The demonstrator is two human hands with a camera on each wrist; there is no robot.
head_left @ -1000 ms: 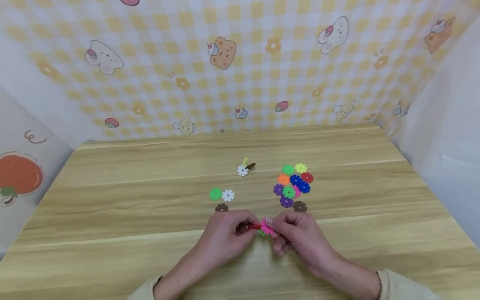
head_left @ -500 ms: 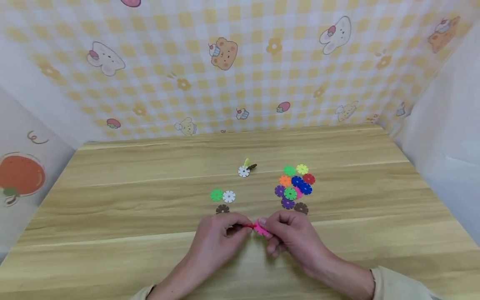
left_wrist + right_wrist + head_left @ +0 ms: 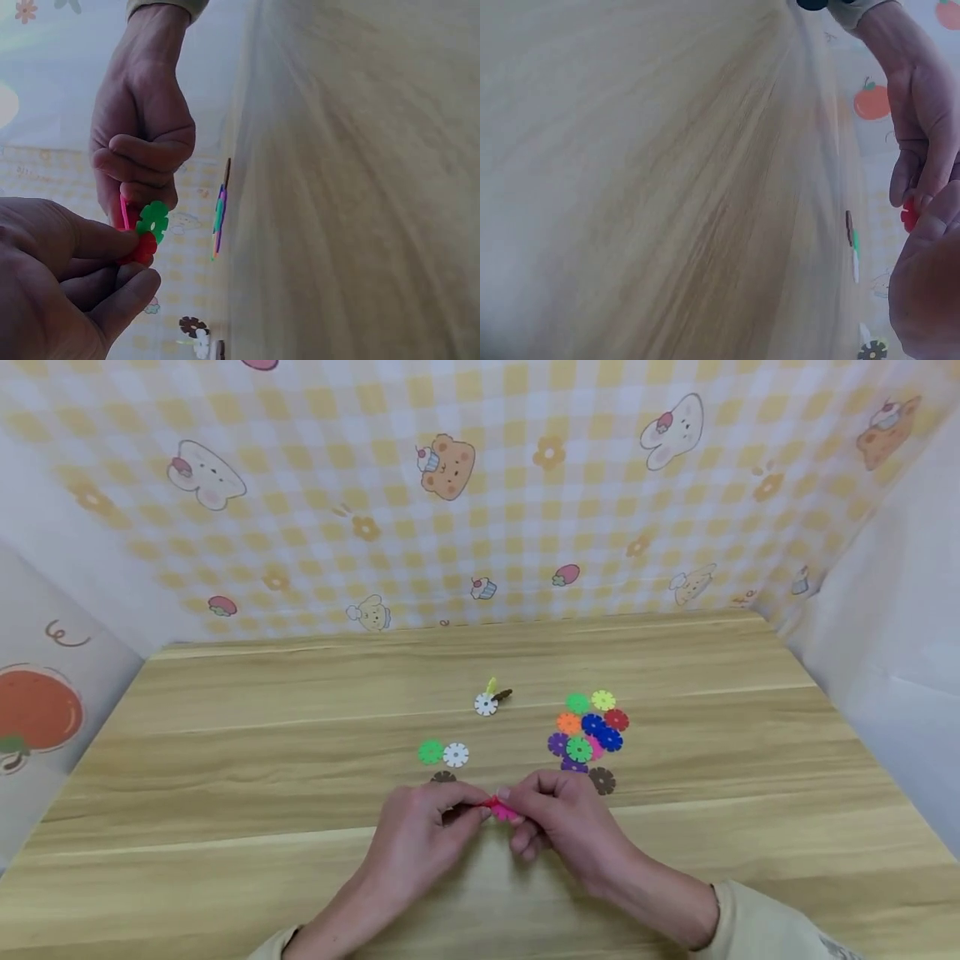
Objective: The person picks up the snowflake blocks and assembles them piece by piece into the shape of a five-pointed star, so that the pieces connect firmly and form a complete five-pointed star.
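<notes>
My left hand (image 3: pixel 420 827) pinches a red notched plastic disc (image 3: pixel 142 248) between thumb and fingers. Across from it, my right hand (image 3: pixel 566 822) pinches a pink notched disc (image 3: pixel 503 812) at its edge. In the left wrist view a green notched disc (image 3: pixel 153 220) sits between the two, right at the red and pink ones. The three form one small cluster held above the table; in the head view the green disc is hidden. Most of the red disc is covered by the left fingers.
On the wooden table (image 3: pixel 225 760), loose discs in several colours, such as an orange disc (image 3: pixel 568 722), lie right of centre. A green disc (image 3: pixel 431 752), a white disc (image 3: pixel 456 755) and a brown disc (image 3: pixel 444 776) lie left. Behind stands a joined white-yellow-brown piece (image 3: pixel 486 704).
Both hands have moved left together with the discs between them. The green disc, seen under the pink one a second ago, has gone out of sight in the head view.
</notes>
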